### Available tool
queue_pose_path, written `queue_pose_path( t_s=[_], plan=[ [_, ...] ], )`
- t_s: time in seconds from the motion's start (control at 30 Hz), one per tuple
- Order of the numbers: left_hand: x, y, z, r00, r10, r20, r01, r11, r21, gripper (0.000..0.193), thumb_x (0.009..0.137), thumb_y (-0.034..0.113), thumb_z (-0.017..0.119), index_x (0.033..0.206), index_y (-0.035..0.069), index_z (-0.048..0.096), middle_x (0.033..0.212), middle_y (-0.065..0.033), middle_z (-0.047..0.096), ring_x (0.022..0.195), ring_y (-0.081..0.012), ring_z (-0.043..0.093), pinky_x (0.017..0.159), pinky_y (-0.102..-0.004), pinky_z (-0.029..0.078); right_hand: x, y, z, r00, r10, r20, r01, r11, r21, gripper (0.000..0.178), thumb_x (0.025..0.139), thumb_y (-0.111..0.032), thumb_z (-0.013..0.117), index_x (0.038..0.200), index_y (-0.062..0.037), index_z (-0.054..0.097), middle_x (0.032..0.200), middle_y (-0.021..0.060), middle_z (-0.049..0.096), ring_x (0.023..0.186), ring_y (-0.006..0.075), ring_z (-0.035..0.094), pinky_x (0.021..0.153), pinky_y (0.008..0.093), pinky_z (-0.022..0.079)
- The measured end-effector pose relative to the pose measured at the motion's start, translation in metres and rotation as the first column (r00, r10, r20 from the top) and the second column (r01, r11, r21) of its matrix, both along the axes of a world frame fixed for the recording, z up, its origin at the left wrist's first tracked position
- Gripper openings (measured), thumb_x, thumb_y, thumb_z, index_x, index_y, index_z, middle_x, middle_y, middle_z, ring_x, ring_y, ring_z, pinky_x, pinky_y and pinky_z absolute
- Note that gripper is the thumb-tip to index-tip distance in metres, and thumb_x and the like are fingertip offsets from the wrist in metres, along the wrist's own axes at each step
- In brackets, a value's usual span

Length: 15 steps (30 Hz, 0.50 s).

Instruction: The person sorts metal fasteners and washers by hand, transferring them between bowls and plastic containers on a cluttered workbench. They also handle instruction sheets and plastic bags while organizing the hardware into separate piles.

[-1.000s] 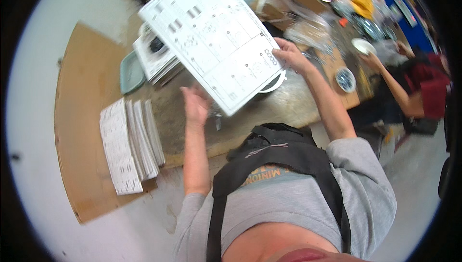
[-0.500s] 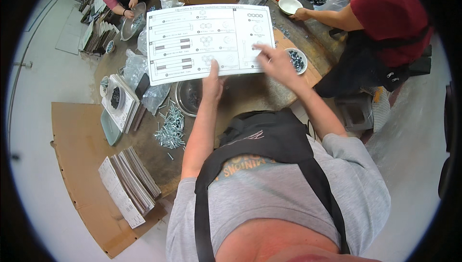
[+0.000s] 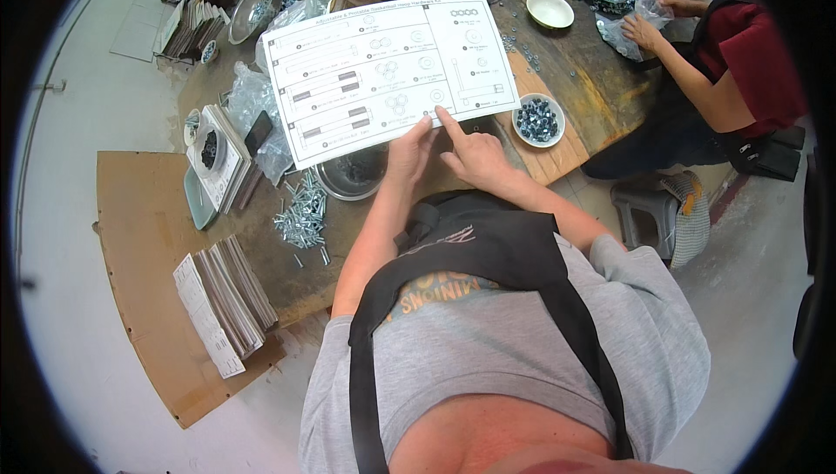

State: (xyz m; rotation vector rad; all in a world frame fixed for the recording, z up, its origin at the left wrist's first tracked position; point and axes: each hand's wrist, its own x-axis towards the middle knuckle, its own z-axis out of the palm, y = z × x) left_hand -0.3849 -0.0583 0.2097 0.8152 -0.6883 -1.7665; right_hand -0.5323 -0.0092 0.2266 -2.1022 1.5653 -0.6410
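Observation:
My left hand [image 3: 411, 154] grips a large white printed sheet [image 3: 405, 52] by its lower edge, the thumb lying on the front. Line drawings of bolts, nuts and washers fill the sheet. My right hand [image 3: 479, 159] has its index finger stretched out, the tip at a washer drawing low on the sheet, and its thumb stands apart. Right of the sheet, a white bowl [image 3: 562, 133] holds dark nuts [image 3: 537, 120]. Behind the sheet's lower edge a metal basin [image 3: 353, 196] is partly hidden. Silver bolts [image 3: 301, 213] lie heaped left of it.
Stacked printed cards [image 3: 225, 300] stand on cardboard [image 3: 139, 300] at the left. A dark phone [image 3: 259, 131] lies by plastic bags. Another white bowl [image 3: 549, 11] sits farther back. At right a co-worker's hands [image 3: 646, 32] handle a clear bag; another person works at far left.
My right hand has come down and left, bringing its fingertip to the sheet's lower part. The sheet has tilted slightly. The right co-worker has left the white bowl and now handles a bag.

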Motion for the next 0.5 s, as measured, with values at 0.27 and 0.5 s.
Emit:
queue_pose_path(
  t_s=[0.27, 0.5],
  plan=[
    [0.0, -0.008, -0.004, 0.99, 0.004, -0.139, -0.007, 1.0, -0.018, 0.043, 0.084, -0.003, 0.048, 0.125, 0.002, 0.038, 0.123, -0.0108, 0.046, 0.113, -0.0227, 0.046, 0.097, -0.0383, 0.039, 0.004, -0.009, -0.001, 0.995, 0.018, 0.097, -0.016, 1.0, -0.024, 0.075, 0.075, -0.02, 0.058, 0.14, -0.01, 0.019, 0.065, 0.0143, 0.061, 0.06, 0.034, 0.06, 0.06, 0.0448, 0.047],
    [0.007, -0.006, 0.0, 0.976, -0.065, -0.207, 0.058, 0.997, -0.043, 0.047, 0.083, -0.004, 0.048, 0.128, 0.001, 0.034, 0.126, -0.0121, 0.044, 0.116, -0.0245, 0.045, 0.098, -0.0393, 0.038, -0.001, -0.031, 0.031, 0.958, -0.065, 0.278, 0.085, 0.994, -0.061, 0.064, 0.075, -0.014, 0.054, 0.134, -0.0038, 0.031, 0.062, 0.014, 0.059, 0.06, 0.0336, 0.059, 0.059, 0.0437, 0.047]
  ],
)
